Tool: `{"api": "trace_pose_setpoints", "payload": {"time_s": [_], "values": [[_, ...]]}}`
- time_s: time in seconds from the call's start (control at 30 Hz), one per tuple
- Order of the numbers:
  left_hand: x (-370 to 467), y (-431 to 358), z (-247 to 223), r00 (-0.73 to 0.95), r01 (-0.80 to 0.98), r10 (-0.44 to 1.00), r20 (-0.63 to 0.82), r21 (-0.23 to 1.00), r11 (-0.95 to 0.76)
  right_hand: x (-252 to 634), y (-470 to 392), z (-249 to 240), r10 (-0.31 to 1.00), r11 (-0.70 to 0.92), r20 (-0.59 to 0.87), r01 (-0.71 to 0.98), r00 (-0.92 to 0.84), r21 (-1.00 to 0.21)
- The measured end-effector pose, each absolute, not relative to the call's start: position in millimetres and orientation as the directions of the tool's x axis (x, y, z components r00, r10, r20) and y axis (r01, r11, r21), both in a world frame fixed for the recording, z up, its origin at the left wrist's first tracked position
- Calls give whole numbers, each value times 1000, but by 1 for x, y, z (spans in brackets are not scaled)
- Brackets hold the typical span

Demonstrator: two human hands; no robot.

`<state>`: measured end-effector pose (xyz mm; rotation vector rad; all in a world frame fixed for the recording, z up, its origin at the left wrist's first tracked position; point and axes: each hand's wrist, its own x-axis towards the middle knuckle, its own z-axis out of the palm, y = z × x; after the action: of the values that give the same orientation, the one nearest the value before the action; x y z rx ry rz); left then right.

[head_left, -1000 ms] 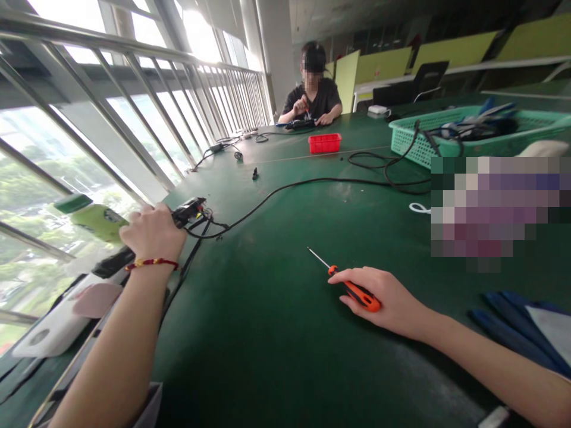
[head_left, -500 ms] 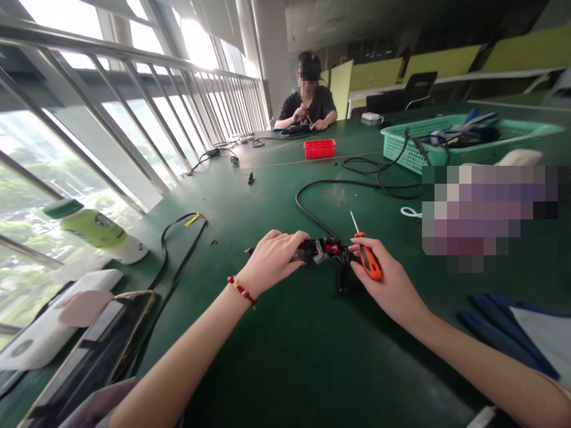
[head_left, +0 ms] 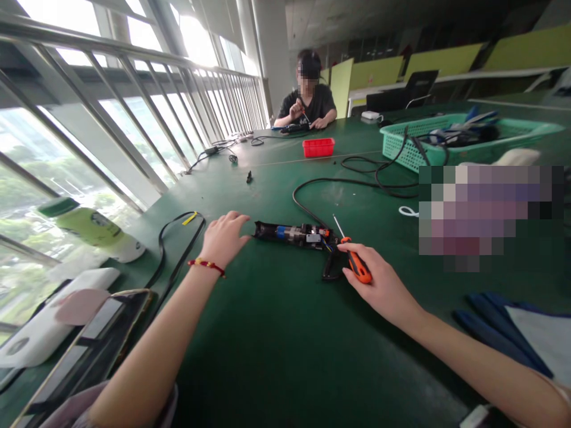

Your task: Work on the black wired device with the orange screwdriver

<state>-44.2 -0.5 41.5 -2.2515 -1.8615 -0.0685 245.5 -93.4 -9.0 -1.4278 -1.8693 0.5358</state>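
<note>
A black corded tool with its housing opened [head_left: 294,233] lies on the green table, its inner parts and wires exposed and its handle pointing toward me. My left hand [head_left: 226,236] is just left of the tool's far end, fingers apart, with nothing in it. In my right hand [head_left: 379,282] is an orange-and-black screwdriver [head_left: 359,267], held by the handle with its shaft pointing up and to the left. That hand is at the right end of the tool, close to its handle; whether it touches the tool I cannot tell.
A black cable [head_left: 297,193] runs from the tool toward a green basket [head_left: 401,148]. Beyond are a red tray [head_left: 318,148] and a small black part [head_left: 249,177]. A bottle [head_left: 91,232] and phone [head_left: 84,351] lie left, blue gloves [head_left: 499,327] right. Another person [head_left: 307,98] works opposite.
My left hand has let go of the tool and moved left, uncovering it. My right hand, still with the screwdriver, has shifted slightly left and down.
</note>
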Motion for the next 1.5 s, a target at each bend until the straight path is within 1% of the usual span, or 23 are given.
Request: {"api": "trace_pose_setpoints", "payload": {"time_s": [0.07,0.1,0.17,0.3,0.5,0.57,0.67,0.73,0.77,0.83,0.97,1.03,1.1,1.2,1.23,1.3,1.4,1.5], "values": [[-72,2,50,-28,985,997,71,-170,40,246,-93,-10,939,324,313,656,-138,-682],[-84,2,52,-103,981,994,33,-165,107,246,-93,-10,935,333,325,658,-140,-676],[-101,3,54,-152,977,988,-6,-150,150,246,-93,-10,932,338,334,662,-139,-669],[-101,0,53,-112,985,993,-31,-135,107,246,-92,-12,934,333,328,670,-139,-663],[-46,-15,53,-145,954,989,-3,-264,139,248,-92,-12,932,341,329,678,-154,-651],[-18,-27,49,-122,952,992,-5,-285,116,247,-92,-12,933,339,325,677,-154,-653],[27,-52,39,-31,956,999,-12,-293,26,247,-92,-12,935,336,317,674,-157,-658],[51,-67,30,177,942,984,-20,-285,-175,248,-91,-13,931,346,328,672,-161,-655],[61,-73,25,276,925,961,-17,-266,-270,248,-91,-13,928,353,338,670,-159,-653],[70,-81,18,409,891,912,30,-228,-393,247,-91,-13,922,362,357,663,-151,-655],[61,-79,13,519,853,844,137,-146,-501,246,-91,-11,920,369,359,644,-155,-670],[53,-74,14,551,834,814,182,-76,-547,245,-92,-10,923,366,351,637,-156,-678],[47,-66,17,544,816,794,270,48,-576,244,-92,-9,928,355,341,633,-149,-688],[47,-48,19,406,774,795,451,293,-562,244,-93,-8,931,354,329,623,-160,-698],[49,-42,19,355,749,796,489,361,-556,244,-93,-8,929,361,329,619,-170,-697],[53,-29,17,300,700,806,511,456,-550,243,-93,-7,924,374,332,613,-187,-696],[56,-18,12,302,668,822,484,507,-544,244,-94,-5,923,379,332,609,-195,-697],[55,-16,9,316,679,814,487,483,-553,244,-94,-5,924,377,330,607,-193,-699]]}}
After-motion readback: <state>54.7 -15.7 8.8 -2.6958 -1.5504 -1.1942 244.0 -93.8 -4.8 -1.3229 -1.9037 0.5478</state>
